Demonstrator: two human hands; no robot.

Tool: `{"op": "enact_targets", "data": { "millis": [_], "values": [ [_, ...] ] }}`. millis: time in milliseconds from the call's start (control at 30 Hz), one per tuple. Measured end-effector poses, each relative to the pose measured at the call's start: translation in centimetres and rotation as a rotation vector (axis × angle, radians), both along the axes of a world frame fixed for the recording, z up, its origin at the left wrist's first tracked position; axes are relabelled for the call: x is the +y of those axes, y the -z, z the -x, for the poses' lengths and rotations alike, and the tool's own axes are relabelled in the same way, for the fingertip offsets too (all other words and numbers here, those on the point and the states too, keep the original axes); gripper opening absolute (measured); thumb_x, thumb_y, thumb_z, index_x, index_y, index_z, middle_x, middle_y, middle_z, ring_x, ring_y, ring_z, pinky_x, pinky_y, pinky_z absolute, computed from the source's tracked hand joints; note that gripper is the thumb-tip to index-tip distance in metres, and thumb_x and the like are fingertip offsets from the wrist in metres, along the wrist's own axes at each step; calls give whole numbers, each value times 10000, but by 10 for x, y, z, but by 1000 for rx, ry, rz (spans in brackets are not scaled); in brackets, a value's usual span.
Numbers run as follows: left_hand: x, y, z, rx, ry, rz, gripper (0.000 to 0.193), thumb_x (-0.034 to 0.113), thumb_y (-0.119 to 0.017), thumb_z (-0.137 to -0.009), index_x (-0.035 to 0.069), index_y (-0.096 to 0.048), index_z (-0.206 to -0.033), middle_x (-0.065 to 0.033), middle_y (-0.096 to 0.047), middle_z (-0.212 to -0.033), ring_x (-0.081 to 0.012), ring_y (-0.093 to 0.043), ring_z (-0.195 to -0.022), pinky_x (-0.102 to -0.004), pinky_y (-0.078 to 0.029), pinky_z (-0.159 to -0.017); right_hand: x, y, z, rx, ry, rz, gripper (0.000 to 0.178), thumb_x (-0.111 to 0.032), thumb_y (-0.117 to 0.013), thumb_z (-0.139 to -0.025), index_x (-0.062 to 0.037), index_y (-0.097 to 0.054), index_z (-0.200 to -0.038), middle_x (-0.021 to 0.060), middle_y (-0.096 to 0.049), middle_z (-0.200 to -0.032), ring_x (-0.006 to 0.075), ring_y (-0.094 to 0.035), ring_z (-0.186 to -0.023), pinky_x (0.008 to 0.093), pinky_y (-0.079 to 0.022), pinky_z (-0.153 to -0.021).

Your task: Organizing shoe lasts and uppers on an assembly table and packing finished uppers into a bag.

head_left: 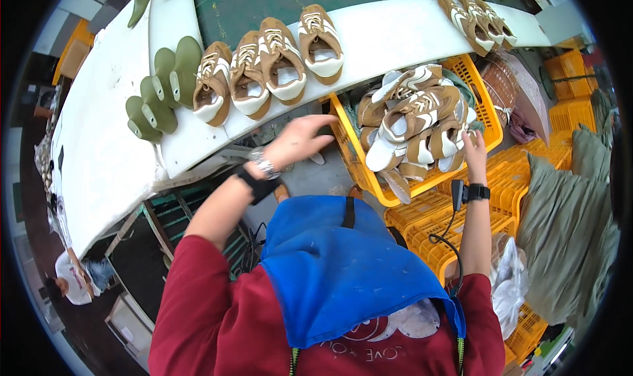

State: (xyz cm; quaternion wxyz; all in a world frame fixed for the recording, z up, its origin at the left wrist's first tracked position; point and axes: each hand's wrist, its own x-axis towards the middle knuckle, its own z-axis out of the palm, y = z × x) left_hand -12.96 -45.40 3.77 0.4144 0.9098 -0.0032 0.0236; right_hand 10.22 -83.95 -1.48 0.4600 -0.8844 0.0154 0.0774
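A yellow plastic crate (489, 109) in front of me holds a heap of brown-and-white lace-up sneakers (422, 112), lying at mixed angles. My right hand (475, 153) is at the heap's right side, its fingers bent against a sneaker (450, 137) there; part of the grip is hidden. My left hand (303, 140) hovers beside the crate's left rim, empty, its thumb and fingers apart. Several matching sneakers (282, 59) stand along the near edge of the white curved table (379, 36), left of the crate. Green shoe lasts (186, 69) are grouped at their left.
More sneakers (476, 21) stand at the table's far right. Stacked yellow crates (488, 208) and grey-green sacks (560, 211) fill the right side, with a clear plastic bag (508, 287) near my right arm. A person (76, 277) is at the far left, past a metal-framed rack (142, 244).
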Motion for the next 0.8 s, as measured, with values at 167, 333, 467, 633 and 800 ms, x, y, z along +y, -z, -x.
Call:
{"op": "enact_targets", "data": {
  "millis": [167, 333, 467, 633, 800],
  "values": [
    [123, -30, 120, -19, -260, -129, 322, 80, -612, -790, 28, -570, -1105, -167, -623, -1017, -313, -594, -949, -352, -458, -830, 26, -24, 134, -95, 41, -237, 364, -168, -591, -867, 49, -524, -1151, 107, -584, -1075, 155, -546, -964, 261, -422, -845],
    [218, -6, 211, -127, -580, -317, 224, 59, -590, -802, 18, -592, -1022, -156, -625, -965, -321, -590, -907, -369, -455, -802, 118, 22, 277, 308, -248, -157, 258, -115, -599, -836, 16, -585, -1058, 67, -624, -911, 124, -581, -805, 262, -477, -718],
    [246, 39, 238, -14, -468, -382, 304, 64, -599, -782, 11, -549, -1077, -187, -568, -1070, -353, -532, -1002, -392, -427, -866, 172, 81, 318, 625, -498, -154, 256, -126, -605, -820, 10, -607, -1037, 74, -644, -898, 142, -599, -803, 272, -486, -721],
    [254, 70, 243, 39, -251, -601, 629, 284, -673, -719, 42, -443, -1251, -203, -384, -1308, -397, -355, -1199, -492, -288, -995, 200, 184, 300, 585, -726, 241, 298, -246, -597, -807, -12, -621, -990, 102, -665, -890, 222, -616, -783, 328, -487, -743],
    [258, 82, 251, 137, -184, -679, 846, 457, -709, -627, 41, -396, -1293, -224, -325, -1360, -411, -280, -1263, -530, -222, -1025, 221, 303, 245, 614, -600, 524, 361, -303, -568, -772, -11, -628, -977, 194, -615, -1008, 313, -579, -962, 372, -455, -827]
  ]
}}
